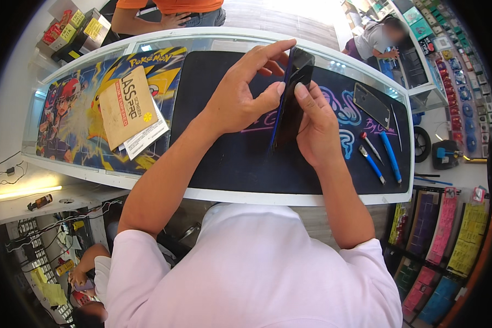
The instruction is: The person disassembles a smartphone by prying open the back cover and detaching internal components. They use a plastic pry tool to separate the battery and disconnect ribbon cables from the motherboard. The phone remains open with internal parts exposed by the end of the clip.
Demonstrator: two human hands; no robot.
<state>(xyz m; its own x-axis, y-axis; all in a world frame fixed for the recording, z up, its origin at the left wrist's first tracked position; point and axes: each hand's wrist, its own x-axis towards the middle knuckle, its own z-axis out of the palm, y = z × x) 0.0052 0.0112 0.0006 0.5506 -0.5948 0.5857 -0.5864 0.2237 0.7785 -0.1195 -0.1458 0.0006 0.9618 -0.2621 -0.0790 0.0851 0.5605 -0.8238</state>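
Over the dark mat [213, 158] on the glass counter, a dark phone [290, 109] with a blue edge is held tilted almost on its side. My left hand [245, 90] grips it from the left, thumb at the blue edge and index finger at the top end. My right hand [317, 120] holds it from the right, thumb on the glossy black face and fingers mostly hidden behind it. To the right lie a dark clear phone case [370, 105], a red-and-silver screwdriver [372, 146], a blue-handled tool [372, 165], a longer blue tool [391, 158] and a thin metal tool [396, 127].
A cardboard envelope [126, 106] and papers lie on a cartoon mat [60, 131] at left. A person in orange [164, 11] stands across the counter [202, 34]; another person [366, 41] is at top right. A co-worker's arm [90, 257] shows lower left. Packaged accessories hang at right.
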